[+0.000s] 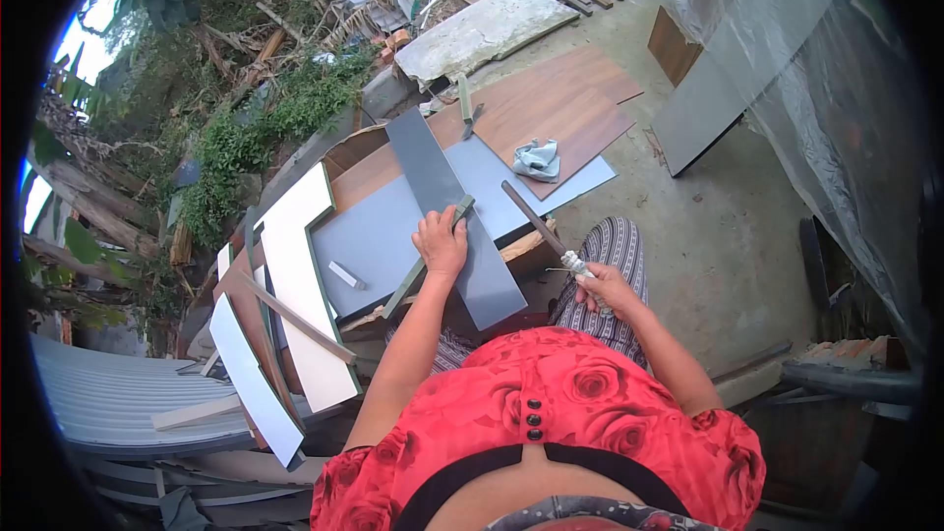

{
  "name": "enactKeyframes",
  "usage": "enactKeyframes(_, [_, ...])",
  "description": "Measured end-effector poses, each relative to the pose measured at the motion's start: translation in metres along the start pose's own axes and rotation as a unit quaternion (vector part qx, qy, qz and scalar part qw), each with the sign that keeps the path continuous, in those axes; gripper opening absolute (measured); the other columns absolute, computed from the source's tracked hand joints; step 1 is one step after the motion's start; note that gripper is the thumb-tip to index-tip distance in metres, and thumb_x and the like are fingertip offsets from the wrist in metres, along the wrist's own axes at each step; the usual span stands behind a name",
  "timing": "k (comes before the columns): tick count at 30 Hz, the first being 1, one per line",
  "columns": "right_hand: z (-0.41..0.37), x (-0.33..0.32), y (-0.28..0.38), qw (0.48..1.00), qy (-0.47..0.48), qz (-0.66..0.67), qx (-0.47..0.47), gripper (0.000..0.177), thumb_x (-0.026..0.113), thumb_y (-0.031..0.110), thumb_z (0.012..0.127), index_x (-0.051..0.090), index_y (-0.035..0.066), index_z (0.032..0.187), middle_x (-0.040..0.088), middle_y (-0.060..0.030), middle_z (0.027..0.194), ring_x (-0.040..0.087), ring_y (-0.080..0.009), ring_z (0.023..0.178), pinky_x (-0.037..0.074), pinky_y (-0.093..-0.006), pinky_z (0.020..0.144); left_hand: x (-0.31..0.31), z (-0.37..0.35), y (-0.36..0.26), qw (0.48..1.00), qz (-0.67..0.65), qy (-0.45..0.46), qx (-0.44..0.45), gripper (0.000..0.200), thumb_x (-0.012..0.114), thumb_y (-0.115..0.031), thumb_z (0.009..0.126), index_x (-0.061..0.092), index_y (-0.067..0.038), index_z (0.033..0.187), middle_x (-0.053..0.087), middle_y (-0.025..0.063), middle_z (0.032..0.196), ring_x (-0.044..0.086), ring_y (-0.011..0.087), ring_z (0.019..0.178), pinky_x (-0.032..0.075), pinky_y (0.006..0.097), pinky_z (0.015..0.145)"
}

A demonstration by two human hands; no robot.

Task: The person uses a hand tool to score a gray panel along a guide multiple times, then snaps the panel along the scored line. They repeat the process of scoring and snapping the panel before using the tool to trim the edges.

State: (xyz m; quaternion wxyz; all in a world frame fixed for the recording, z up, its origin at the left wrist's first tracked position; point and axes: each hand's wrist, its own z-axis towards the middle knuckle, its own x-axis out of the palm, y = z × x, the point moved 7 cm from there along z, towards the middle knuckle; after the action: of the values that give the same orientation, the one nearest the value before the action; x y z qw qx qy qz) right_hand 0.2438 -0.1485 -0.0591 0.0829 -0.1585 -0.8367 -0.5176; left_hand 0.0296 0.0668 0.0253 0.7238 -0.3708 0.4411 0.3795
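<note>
The left hand (440, 241) is pressing down with fingers curled over a thin green strip (405, 285), which is lying across the dark grey panel (433, 167). This is likely pinning both so nothing slides on the light grey surface (369, 236). The right hand (602, 287) is gripping the taped handle of a long file (531, 218) and angling its tip toward the panel's edge.

Landmark: long plank (447, 211), lying on wide sheet (379, 236).
Thin strip (405, 280) crosses plank's near half; left grip (440, 244) pressed on top.
Small block (344, 274) left of plank, on sheet.
Crumpled cloth (537, 159) right of plank, toward far end.
Long tool (536, 219) right of plank, in right grip (602, 287).
Stacked panels (295, 285) further left of plank.
Leaning panel (708, 108) well right.
</note>
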Motion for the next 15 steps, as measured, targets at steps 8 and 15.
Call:
enactKeyframes(8, [0.007, 0.013, 0.011, 0.994, -0.068, 0.081, 0.003, 0.016, 0.059, 0.018, 0.088, 0.058, 0.002, 0.091, 0.060, -0.0044, 0.071, 0.052, -0.0079, 0.048, 0.040, -0.0227, 0.040, 0.009, 0.019, -0.012, 1.000, -0.004, 0.015, 0.018, 0.031, 0.062, -0.025, 0.081, 0.058, -0.018, 0.111, 0.050, 0.0049, 0.097, 0.048, 0.0252, 0.095, 0.037, 0.0405, 0.079])
enactKeyframes(15, [0.013, 0.037, 0.036, 0.998, 0.046, 0.035, -0.003, 0.024, 0.062, 0.017, 0.085, 0.049, 0.004, 0.101, 0.058, -0.0048, 0.072, 0.055, -0.0107, 0.050, 0.044, -0.0257, 0.044, 0.008, 0.019, -0.011, 0.999, -0.020, -0.018, 0.042, 0.028, 0.062, -0.023, 0.081, 0.058, -0.015, 0.107, 0.051, 0.0057, 0.096, 0.049, 0.0261, 0.094, 0.038, 0.0404, 0.079])
